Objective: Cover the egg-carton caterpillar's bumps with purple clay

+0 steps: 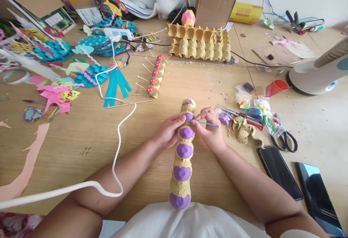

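Note:
A long strip of tan egg carton (183, 186) points away from my body, its humps capped with purple clay (185, 151). My left hand (169, 132) grips the strip's left side near the far end, thumb on the second purple patch. In my right hand (210, 129) a thin blue stick tool (206, 123) is pinched, its tip at the lower edge of that same patch. The farthest hump has only a small purple piece on it. Beyond stands a finished-looking carton strip (156, 76) with red and green smiling humps and pale pins beside it.
Egg cartons (205, 49) lie at the back. On the right are clay bags (262, 109), torn carton scraps (241, 129), a cutter, scissors (285, 141), two phones (280, 172) and a white appliance (315, 76). A white cable (119, 140) and paper crafts (57, 93) occupy the left.

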A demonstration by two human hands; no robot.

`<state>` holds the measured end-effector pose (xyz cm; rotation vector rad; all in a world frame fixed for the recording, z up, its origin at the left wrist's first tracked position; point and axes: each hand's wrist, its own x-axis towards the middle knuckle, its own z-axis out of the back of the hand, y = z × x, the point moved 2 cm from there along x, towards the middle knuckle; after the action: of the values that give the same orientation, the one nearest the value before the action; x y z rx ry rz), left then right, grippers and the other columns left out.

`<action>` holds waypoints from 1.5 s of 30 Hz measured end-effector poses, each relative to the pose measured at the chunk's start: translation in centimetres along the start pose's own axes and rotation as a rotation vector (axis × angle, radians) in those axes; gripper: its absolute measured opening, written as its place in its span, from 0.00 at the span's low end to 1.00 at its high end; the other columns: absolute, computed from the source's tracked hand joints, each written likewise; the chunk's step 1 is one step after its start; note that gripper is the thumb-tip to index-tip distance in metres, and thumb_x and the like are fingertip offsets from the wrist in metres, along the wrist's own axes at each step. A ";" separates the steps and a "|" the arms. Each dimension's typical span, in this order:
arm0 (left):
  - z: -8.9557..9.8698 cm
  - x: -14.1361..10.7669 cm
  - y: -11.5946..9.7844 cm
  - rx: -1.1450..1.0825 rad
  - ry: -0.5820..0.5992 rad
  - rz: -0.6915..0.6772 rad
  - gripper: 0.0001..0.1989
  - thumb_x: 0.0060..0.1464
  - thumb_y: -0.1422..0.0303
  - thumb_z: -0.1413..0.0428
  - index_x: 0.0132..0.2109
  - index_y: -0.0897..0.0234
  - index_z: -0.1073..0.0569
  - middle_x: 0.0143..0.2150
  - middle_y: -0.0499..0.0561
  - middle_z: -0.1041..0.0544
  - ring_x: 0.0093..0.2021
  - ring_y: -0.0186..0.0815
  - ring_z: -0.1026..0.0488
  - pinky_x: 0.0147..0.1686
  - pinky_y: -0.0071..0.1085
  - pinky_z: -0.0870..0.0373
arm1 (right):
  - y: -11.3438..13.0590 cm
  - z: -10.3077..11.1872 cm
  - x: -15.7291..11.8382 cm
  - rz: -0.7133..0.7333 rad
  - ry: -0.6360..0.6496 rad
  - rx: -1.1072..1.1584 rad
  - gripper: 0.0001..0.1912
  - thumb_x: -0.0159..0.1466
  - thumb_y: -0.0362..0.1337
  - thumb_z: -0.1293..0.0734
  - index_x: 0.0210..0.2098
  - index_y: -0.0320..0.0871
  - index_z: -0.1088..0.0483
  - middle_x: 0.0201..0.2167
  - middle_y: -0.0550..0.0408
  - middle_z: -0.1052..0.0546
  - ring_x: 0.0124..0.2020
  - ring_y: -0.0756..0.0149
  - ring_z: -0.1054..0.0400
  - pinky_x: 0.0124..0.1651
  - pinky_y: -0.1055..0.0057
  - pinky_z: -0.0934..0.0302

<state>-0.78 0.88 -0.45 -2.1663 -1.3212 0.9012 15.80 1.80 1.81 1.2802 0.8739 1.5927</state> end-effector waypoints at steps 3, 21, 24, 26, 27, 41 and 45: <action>-0.1 0.0 0.1 -0.011 -0.004 -0.003 0.19 0.48 0.57 0.25 0.39 0.67 0.16 0.34 0.52 0.17 0.30 0.32 0.23 0.32 0.27 0.29 | 0.3 0.1 0.0 0.026 -0.010 -0.031 0.08 0.63 0.38 0.24 0.31 0.48 0.27 0.35 0.55 0.29 0.40 0.59 0.33 0.49 0.58 0.37; -0.1 0.0 -0.1 0.007 -0.010 -0.042 0.18 0.48 0.57 0.25 0.36 0.67 0.17 0.32 0.51 0.18 0.30 0.30 0.24 0.31 0.25 0.29 | -0.2 0.0 0.1 0.058 0.048 0.043 0.09 0.64 0.38 0.25 0.29 0.48 0.28 0.33 0.56 0.30 0.39 0.60 0.34 0.48 0.59 0.37; -0.2 0.0 0.0 -0.006 -0.007 -0.040 0.18 0.48 0.57 0.25 0.36 0.67 0.17 0.32 0.50 0.18 0.30 0.30 0.23 0.32 0.25 0.28 | -0.2 0.0 0.0 0.045 0.025 0.026 0.09 0.64 0.38 0.25 0.29 0.47 0.28 0.32 0.56 0.30 0.38 0.60 0.34 0.47 0.59 0.36; -0.2 0.0 0.0 -0.008 -0.005 -0.029 0.19 0.48 0.57 0.25 0.38 0.67 0.17 0.32 0.50 0.18 0.30 0.30 0.23 0.32 0.25 0.28 | -0.2 0.0 0.0 0.048 0.028 0.032 0.10 0.64 0.38 0.25 0.29 0.47 0.28 0.33 0.56 0.30 0.38 0.61 0.34 0.47 0.59 0.36; -0.2 0.0 0.0 -0.009 -0.004 -0.024 0.19 0.48 0.57 0.25 0.38 0.67 0.17 0.32 0.51 0.18 0.30 0.31 0.23 0.31 0.25 0.28 | -0.2 0.0 0.0 0.055 0.038 0.044 0.10 0.64 0.38 0.25 0.29 0.47 0.28 0.33 0.56 0.30 0.38 0.61 0.34 0.47 0.59 0.37; -0.1 0.0 0.2 -0.024 -0.004 -0.004 0.15 0.52 0.60 0.27 0.40 0.67 0.17 0.35 0.52 0.16 0.31 0.32 0.21 0.34 0.27 0.27 | -0.2 0.1 -0.1 0.072 0.066 0.082 0.11 0.64 0.38 0.25 0.28 0.47 0.29 0.33 0.56 0.30 0.37 0.62 0.34 0.45 0.60 0.36; -0.2 0.0 0.3 -0.045 0.016 -0.012 0.17 0.48 0.59 0.24 0.39 0.66 0.16 0.36 0.52 0.15 0.33 0.33 0.20 0.35 0.26 0.25 | -0.5 0.1 -0.1 0.039 0.036 0.093 0.10 0.65 0.39 0.25 0.30 0.47 0.28 0.33 0.56 0.30 0.37 0.62 0.34 0.46 0.59 0.37</action>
<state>-0.51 0.75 -0.50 -2.1920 -1.3575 0.8555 15.98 1.88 1.36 1.3440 0.9612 1.6262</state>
